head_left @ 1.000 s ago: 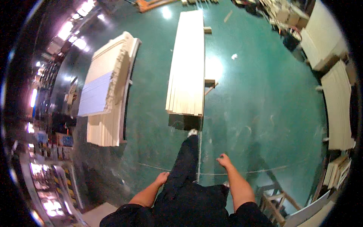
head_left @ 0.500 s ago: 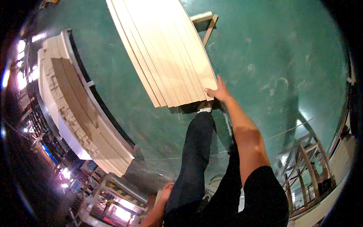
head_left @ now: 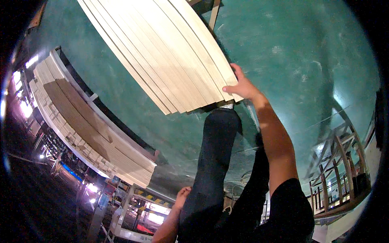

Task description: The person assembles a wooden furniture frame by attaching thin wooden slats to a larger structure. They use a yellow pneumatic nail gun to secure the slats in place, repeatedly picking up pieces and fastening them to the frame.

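A stack of long, pale wooden boards [head_left: 162, 52] stretches from the top of the view toward me, its near ends stepped unevenly. At its near right corner, my right hand [head_left: 243, 86] grips the outermost board [head_left: 221, 75], thumb on the top face and fingers along the outer edge. My left hand [head_left: 184, 196] hangs beside my left thigh, its fingers curled in, with no object visible in it. My left leg [head_left: 214, 150] stands close to the near board ends.
A second stack of boards [head_left: 77, 109] lies on a low support at the left. Wooden framing [head_left: 214, 14] shows beside the main stack on the green floor [head_left: 283, 52]. A metal frame rack [head_left: 338, 170] stands at lower right, and a yellow-and-black striped frame [head_left: 150, 198] at lower left.
The view has turned, so the main stack slants more to the left. My right hand keeps its grip at the corner, and the outermost board looks slightly more apart from its neighbour.
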The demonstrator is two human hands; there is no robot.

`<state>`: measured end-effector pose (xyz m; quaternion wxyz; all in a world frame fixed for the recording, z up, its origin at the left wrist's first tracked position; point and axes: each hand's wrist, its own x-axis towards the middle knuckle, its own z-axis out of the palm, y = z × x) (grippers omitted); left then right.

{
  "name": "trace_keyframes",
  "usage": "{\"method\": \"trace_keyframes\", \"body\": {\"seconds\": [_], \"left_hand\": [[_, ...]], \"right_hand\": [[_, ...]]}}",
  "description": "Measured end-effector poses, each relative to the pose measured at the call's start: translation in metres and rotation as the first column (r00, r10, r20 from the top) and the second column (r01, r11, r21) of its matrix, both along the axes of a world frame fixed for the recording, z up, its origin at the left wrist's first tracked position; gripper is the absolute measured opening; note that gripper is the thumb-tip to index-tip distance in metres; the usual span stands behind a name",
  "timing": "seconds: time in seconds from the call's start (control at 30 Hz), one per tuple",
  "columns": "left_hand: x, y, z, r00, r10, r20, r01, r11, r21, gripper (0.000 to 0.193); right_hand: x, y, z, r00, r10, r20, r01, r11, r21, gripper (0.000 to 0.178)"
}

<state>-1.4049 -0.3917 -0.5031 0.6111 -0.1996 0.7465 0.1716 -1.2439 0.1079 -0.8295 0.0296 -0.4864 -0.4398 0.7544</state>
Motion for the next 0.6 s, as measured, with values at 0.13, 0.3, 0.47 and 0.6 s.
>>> {"method": "trace_keyframes", "body": {"seconds": [0.13,0.3,0.47,0.6], "left_hand": [[-0.032,0.111,-0.041,0.994,-0.092,-0.066,0.091,0.996,-0.020,0.021],[-0.056,0.296,-0.086,0.993,0.113,-0.032,-0.081,0.856,0.511,0.032],[-0.073,0.464,-0.072,0.955,0.246,0.167,-0.294,0.697,0.654,0.065],[-0.082,0.524,-0.046,0.924,0.233,0.302,-0.377,0.679,0.630,0.089]], "right_hand": [[-0.011,0.005,0.085,0.989,0.026,0.144,-0.040,0.995,0.096,0.112],[-0.046,0.001,0.218,0.945,0.085,0.316,-0.130,0.984,0.125,0.112],[-0.024,-0.018,0.269,0.963,0.084,0.256,-0.129,0.978,0.164,0.111],[0.025,-0.060,0.312,0.972,0.080,0.219,-0.107,0.988,0.115,0.107]]}}
